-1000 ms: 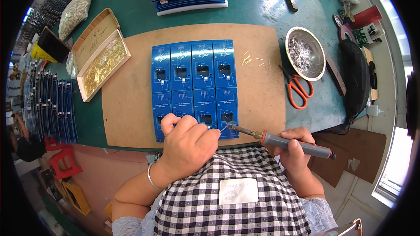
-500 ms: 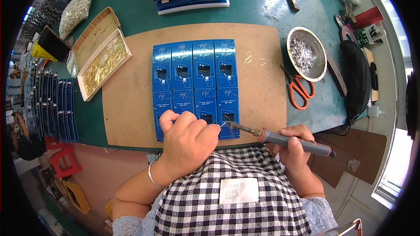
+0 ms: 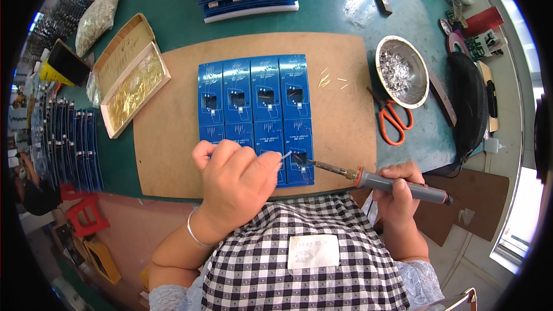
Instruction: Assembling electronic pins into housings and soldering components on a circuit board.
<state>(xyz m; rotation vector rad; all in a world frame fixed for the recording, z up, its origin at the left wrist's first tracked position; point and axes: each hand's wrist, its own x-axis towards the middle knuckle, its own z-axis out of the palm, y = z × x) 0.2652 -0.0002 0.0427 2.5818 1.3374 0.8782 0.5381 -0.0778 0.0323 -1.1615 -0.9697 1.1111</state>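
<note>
Right hand [image 3: 401,197], closed around the grey soldering iron [image 3: 375,182], had drawn the tip toward 3 o'clock.
Left hand [image 3: 237,175], pinching a thin silvery wire [image 3: 288,154], had shifted toward 9 o'clock; tip and wire, close together half a second earlier, were now apart, so the heating seemed paused. The blue circuit panel [image 3: 295,129] lay on the brown sheet [image 3: 343,118], its 7 o'clock corner hidden.

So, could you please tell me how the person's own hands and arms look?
Both wear no gloves. The left hand has a thin, plain silver bangle at the wrist; the right hand shows none. Pale bluish, lacy sleeves leave the forearms bare.
</note>
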